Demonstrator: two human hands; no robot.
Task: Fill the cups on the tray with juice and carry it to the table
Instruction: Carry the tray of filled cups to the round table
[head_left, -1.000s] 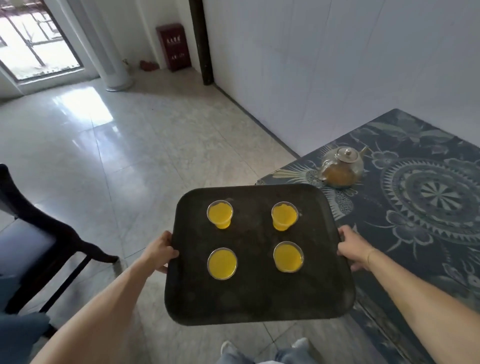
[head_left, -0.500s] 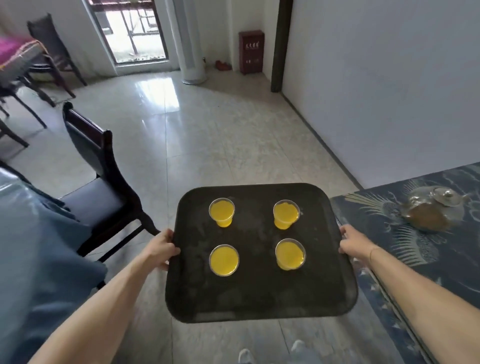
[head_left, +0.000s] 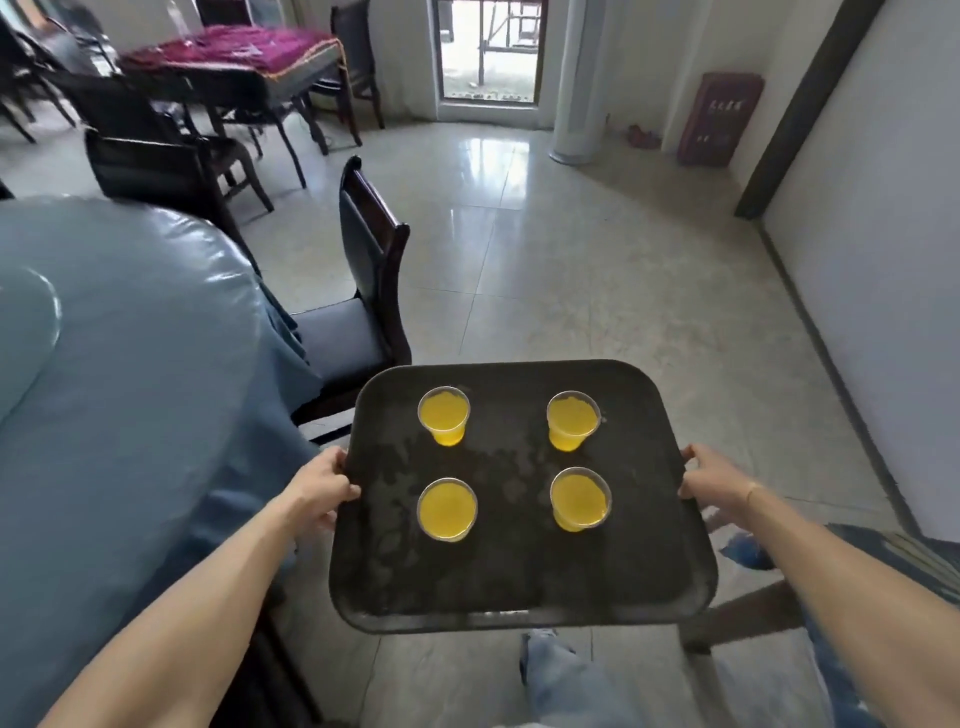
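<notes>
I hold a black square tray (head_left: 514, 571) level in front of me, above the floor. My left hand (head_left: 322, 488) grips its left edge and my right hand (head_left: 717, 478) grips its right edge. Several clear plastic cups full of orange juice stand upright on it in a square: far left cup (head_left: 444, 415), far right cup (head_left: 573, 421), near left cup (head_left: 447, 509), near right cup (head_left: 580, 500). A round table under a shiny blue cloth (head_left: 119, 364) lies close on my left.
A dark wooden chair (head_left: 369, 280) stands at the blue table, just beyond the tray. Farther back left is another table with a magenta cloth (head_left: 234, 52) and chairs. Pale tiled floor (head_left: 597, 270) stretches ahead to a glass door (head_left: 488, 52). A white wall (head_left: 883, 260) runs along the right.
The view has swung left: the patterned table with the teapot has left the frame, and the blue table and chair now fill the left. Both hands keep the same hold on the tray.
</notes>
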